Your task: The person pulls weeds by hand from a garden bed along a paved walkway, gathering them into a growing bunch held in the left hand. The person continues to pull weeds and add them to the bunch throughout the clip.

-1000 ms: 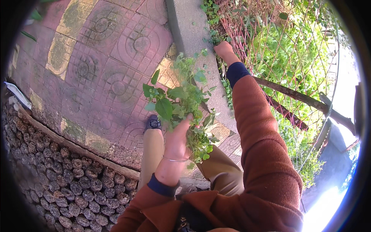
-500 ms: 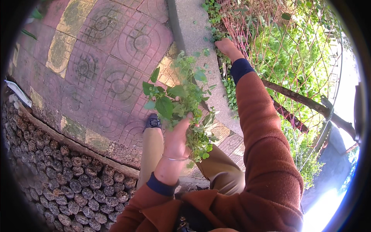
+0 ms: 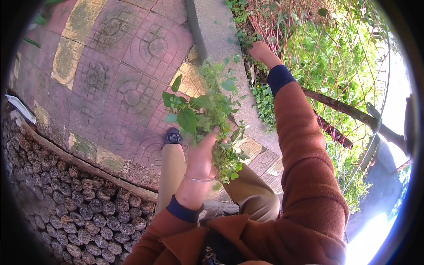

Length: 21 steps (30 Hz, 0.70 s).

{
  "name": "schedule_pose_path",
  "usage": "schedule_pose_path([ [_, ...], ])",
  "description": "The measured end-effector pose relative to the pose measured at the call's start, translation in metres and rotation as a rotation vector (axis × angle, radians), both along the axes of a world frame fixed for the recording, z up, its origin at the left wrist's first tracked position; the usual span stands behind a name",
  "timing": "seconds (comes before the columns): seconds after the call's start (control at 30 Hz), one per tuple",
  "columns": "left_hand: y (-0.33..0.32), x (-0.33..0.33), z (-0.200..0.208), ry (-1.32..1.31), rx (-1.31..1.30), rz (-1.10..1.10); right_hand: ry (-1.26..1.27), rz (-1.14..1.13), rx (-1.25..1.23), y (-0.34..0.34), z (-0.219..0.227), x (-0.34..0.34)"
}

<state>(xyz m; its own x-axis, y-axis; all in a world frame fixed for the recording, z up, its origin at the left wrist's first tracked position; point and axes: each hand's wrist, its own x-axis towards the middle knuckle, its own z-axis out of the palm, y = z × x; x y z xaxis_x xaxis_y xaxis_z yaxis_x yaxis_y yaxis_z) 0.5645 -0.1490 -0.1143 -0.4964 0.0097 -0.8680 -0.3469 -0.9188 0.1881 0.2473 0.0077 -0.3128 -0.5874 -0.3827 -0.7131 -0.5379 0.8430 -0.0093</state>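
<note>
A bunch of pulled green weeds (image 3: 211,112) fills my left hand (image 3: 201,159), whose fingers wrap round the stems above the pavement. Broad leaves stick out at the bunch's left side, and small round leaves hang over the wrist. My right hand (image 3: 263,54) reaches far forward to the low plants (image 3: 240,37) growing between the concrete kerb (image 3: 223,48) and the wire fence (image 3: 309,48). Its fingers are bent down into the greenery at the fence's foot. Their tips are hidden, so what they grip, if anything, does not show.
Right of the kerb, a wooden pole (image 3: 340,106) runs along the fence, with leafy plants (image 3: 349,57) behind it. Patterned paving (image 3: 128,88) spreads to the left. Stacked dark round lumps (image 3: 88,207) lie at lower left behind a low edging (image 3: 88,165).
My right hand has shifted slightly right and toward me, along the fence's foot. The left hand keeps its hold on the weeds and has barely moved.
</note>
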Motion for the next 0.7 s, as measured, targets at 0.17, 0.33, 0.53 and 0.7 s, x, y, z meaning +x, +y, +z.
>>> schedule_pose_path([
  [0.17,0.000,-0.005,0.009,0.002,0.026,0.003,0.207,-0.412,-0.199,0.023,0.028,0.027],
  [0.33,0.007,-0.003,0.009,0.004,-0.023,0.016,0.328,-0.667,-0.420,0.023,0.070,0.057],
  [0.53,0.009,-0.001,0.015,-0.105,0.080,0.058,0.384,-0.734,-0.931,0.006,0.116,0.097],
  [0.7,0.012,0.010,0.012,0.013,-0.009,0.123,0.336,-0.815,-1.088,0.001,0.167,0.129],
])
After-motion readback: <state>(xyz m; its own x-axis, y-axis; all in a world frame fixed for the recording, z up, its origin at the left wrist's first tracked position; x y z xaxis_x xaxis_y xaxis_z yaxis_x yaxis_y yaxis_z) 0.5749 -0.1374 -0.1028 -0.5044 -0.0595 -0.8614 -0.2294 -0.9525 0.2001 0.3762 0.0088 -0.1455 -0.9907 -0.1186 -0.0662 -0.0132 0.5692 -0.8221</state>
